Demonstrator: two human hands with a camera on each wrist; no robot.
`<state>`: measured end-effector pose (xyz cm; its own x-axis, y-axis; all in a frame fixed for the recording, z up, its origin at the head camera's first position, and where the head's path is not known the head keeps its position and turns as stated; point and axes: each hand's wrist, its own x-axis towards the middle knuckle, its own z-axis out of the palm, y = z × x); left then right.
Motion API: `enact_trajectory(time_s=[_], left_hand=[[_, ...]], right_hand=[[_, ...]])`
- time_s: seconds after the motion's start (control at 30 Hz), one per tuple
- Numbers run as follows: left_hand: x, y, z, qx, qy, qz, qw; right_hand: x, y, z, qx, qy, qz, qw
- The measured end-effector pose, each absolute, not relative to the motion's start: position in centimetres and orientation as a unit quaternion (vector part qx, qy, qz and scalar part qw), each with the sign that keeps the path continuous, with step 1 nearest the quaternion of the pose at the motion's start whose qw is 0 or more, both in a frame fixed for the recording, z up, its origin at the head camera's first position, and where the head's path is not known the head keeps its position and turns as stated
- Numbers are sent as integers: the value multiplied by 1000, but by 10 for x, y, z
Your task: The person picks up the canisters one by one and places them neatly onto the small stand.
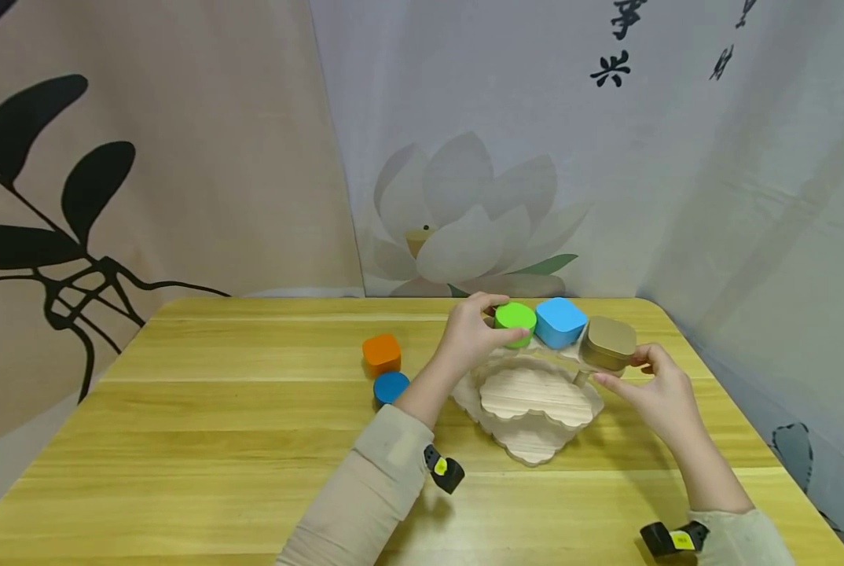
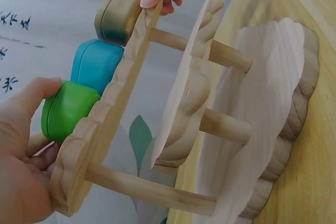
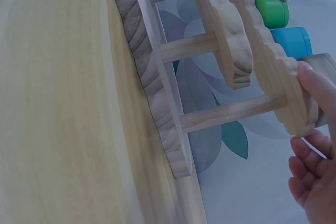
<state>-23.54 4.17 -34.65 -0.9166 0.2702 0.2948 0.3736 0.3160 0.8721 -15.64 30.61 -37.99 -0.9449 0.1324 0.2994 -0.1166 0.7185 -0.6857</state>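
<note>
**Two Hands, One Shelf, Three Tins in a Row**

My left hand (image 1: 473, 326) grips the round green tin (image 1: 515, 324), thumb in front and fingers behind, at the left end of the wooden stand's upper shelf (image 2: 121, 90). My right hand (image 1: 658, 393) pinches that shelf's right end beside the gold tin (image 1: 609, 343); whether my fingers also press the tin, I cannot tell. Between them sits the light blue tin (image 1: 560, 321), touched by neither hand.

The row looks tight on a narrow, scalloped ledge. A sideways shove on the green tin could, I judge, push its neighbours along and send the gold one off the end; an uneven pull on the shelf might tip the stand.

Both forearms reach forward and inward, the left slanting across the table (image 1: 217, 440), the right coming in from the near right corner, a wrist camera (image 1: 445, 469) strapped below my left cuff.

Below the shelf, dowels (image 2: 152, 188) run down past a cloud-edged middle tier (image 1: 535, 393) to the base (image 1: 531, 448) on the tabletop. Left of my forearm stand an orange tin (image 1: 382, 355) and a dark blue tin (image 1: 391, 387), the latter partly hidden. A lotus-printed cloth (image 1: 478, 220) hangs behind.
</note>
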Motion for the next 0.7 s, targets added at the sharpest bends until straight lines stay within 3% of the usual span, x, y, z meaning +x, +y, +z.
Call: enact_trajectory(time_s=[0.43,0.7], left_hand=[[-236,32,-342,-206,-825,-526,20],[-231,-3,-333,-180,-813,-550,57]], right_hand=[[-155,308,-380,-3,-911,378,166],[-156,308,-380,0,-910,380,165]])
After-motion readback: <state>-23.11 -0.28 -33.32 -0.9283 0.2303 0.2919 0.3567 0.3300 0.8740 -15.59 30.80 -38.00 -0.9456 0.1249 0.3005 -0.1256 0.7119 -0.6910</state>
